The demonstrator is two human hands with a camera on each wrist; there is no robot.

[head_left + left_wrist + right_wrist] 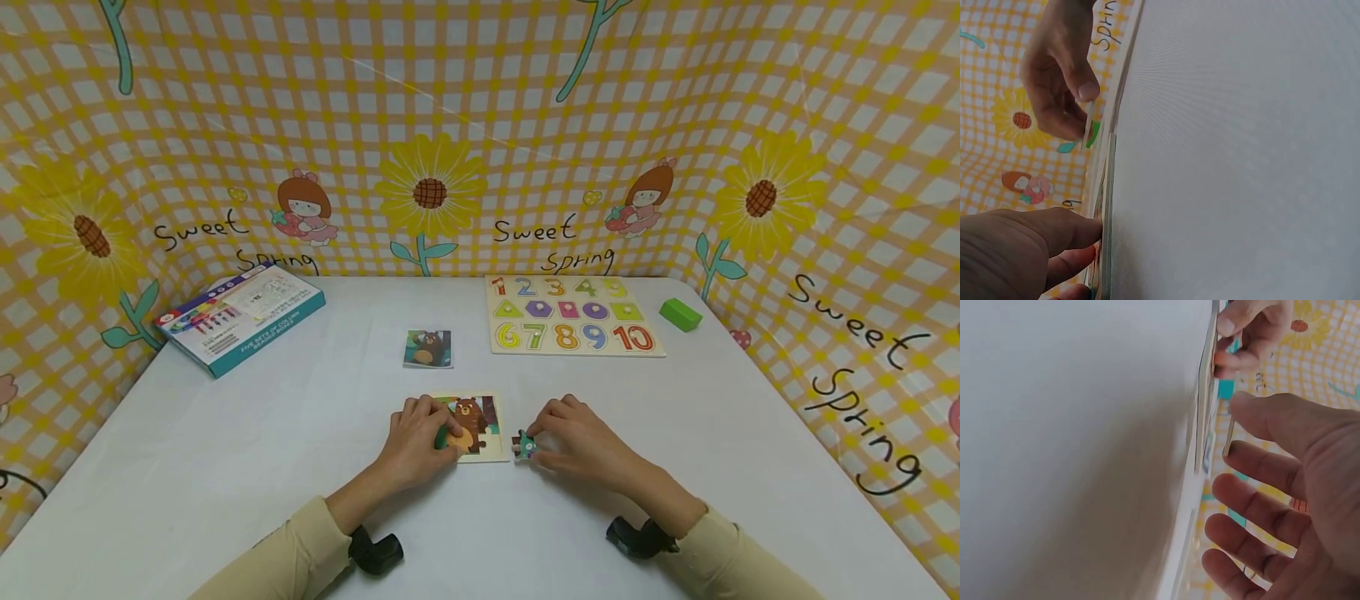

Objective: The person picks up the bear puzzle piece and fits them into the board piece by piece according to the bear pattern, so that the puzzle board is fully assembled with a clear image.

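Observation:
A wooden jigsaw puzzle (494, 451) with a brown bear picture lies in front of me in the head view. My left hand (417, 439) rests over its left side, thumb and fingertips on the picture, hiding part of it. Pale bare board shows at the puzzle's lower right. Just right of the board, my right hand (587, 442) pinches a teal and brown puzzle piece (527, 447) between thumb and index finger. The right wrist view shows that piece (1230, 432) edge-on, raised off the table, with the other fingers spread loosely below.
Behind the puzzle lies a small bear picture card (428, 349). A number and shape board (573, 340) stands back right, with a green block (681, 314) beside it. At the back left is a flat boxed set (243, 321). Patterned cloth (480, 108) borders the white table.

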